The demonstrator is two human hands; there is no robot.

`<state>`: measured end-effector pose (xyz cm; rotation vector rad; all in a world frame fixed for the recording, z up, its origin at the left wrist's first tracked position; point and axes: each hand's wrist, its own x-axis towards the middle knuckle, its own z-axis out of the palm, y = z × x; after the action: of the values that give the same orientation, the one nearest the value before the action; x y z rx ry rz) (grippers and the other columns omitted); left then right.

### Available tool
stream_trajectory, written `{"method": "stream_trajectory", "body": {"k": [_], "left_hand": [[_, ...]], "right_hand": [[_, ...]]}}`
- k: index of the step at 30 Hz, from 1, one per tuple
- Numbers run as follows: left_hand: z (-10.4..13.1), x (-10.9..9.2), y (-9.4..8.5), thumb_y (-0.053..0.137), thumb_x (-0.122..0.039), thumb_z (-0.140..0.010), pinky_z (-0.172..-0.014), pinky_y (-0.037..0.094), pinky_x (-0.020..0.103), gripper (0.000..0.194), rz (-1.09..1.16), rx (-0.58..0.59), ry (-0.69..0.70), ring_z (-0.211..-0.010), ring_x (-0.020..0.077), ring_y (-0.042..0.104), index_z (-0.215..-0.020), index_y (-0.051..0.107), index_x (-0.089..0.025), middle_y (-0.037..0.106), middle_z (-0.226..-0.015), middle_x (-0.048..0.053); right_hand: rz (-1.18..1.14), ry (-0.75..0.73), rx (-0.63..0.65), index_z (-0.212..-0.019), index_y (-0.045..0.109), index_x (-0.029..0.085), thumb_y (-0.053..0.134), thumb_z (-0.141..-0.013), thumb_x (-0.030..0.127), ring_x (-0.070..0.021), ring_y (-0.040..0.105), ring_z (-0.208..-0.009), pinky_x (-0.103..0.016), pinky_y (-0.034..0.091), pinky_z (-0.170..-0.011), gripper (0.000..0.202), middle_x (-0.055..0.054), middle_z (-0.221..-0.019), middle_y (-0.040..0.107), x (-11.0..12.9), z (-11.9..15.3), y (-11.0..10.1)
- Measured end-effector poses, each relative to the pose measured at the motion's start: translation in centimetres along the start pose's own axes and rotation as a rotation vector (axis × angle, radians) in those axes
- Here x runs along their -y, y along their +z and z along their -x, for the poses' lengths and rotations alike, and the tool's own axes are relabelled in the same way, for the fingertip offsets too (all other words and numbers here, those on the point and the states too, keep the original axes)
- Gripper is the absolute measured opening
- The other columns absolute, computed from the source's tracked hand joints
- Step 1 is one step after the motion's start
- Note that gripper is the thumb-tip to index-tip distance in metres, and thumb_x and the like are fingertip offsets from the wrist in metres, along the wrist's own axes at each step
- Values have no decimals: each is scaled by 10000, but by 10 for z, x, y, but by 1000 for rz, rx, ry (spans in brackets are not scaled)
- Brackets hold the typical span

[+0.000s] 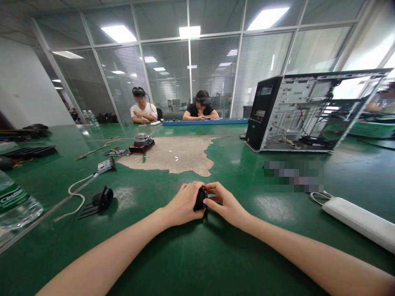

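Note:
A small black part [200,200], its exact kind hard to make out, is held just above or on the green table [191,255] in front of me. My left hand [185,202] wraps round it from the left and hides much of it. From the right, the thumb and fingers of my right hand [226,204] pinch its right side. To the left of my hands lies a black plastic piece with a round end and long prongs [103,199]. Behind my hands, a bare beige patch [185,154] shows in the table's green surface.
An open computer case [268,115] stands at the right, with a white power strip [361,218] nearer me. At left are a water bottle [18,201], a metal bracket [106,164], a cable [77,193] and a fan-like cooler [142,143]. Two people sit across the table; another is far right.

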<state>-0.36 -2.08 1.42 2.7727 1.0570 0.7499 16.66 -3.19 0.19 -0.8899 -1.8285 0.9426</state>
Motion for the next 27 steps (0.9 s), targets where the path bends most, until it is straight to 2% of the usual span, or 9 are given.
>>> {"method": "stream_trajectory", "body": {"k": [8,15,23,27], "left_hand": [[1,0,-1,572,-213,-618,-826,347,386,557,-8,3,4,-964,237,465,-1108,309,-190,481,-1055,72],[0,-1,-1,560,-226,-640,-827,348,392,548,-8,-1,6,-971,241,470,-1122,301,-194,477,-1061,77],[0,-1,0,566,-225,-634,-826,345,390,561,-3,-2,1,-967,239,469,-1122,291,-193,480,-1048,75],[0,-1,-1,569,-216,-618,-825,347,391,563,-9,8,-2,-978,243,463,-1113,302,-196,474,-1057,76]], "right_hand": [[-77,12,67,-942,467,203,557,-747,200,-148,542,-913,-310,499,-788,214,-16,-935,511,2,1,-1],[-38,-72,6,-906,488,210,534,-765,216,-140,523,-935,-294,499,-800,149,-23,-989,474,0,0,-1],[-38,43,40,-991,446,198,525,-772,217,-159,546,-924,-331,500,-788,233,-42,-975,519,-1,1,-2],[-43,-35,58,-974,461,205,539,-758,197,-153,533,-937,-321,499,-797,230,-30,-978,497,1,3,-2]]}}
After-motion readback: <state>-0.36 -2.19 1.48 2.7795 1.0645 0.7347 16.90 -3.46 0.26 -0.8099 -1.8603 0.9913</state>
